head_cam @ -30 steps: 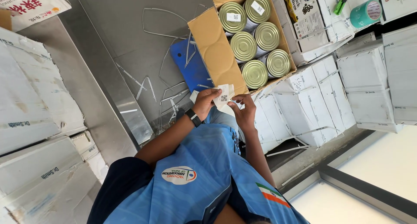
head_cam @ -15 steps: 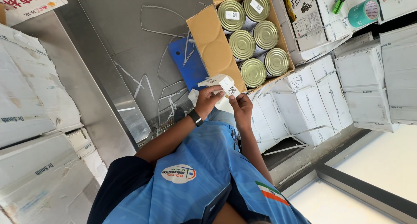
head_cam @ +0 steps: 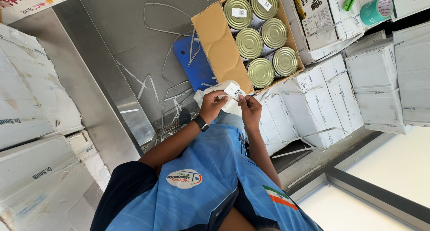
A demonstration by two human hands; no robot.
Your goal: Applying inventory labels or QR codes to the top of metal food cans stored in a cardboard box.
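Both hands are up at the sticker roll [head_cam: 222, 88], left hand [head_cam: 212, 106] gripping it while the right hand [head_cam: 250, 109] pinches a small label [head_cam: 234, 92] off it, open carton of cans [head_cam: 262, 34] just beyond.

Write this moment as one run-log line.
left hand: pinches white label | right hand: same label | nearby: carton, cans

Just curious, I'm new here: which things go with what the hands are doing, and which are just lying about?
In use: left hand, right hand, white sticker, tins, open carton.
Lying about: cut straps, blue board, green tape roll, white boxes.
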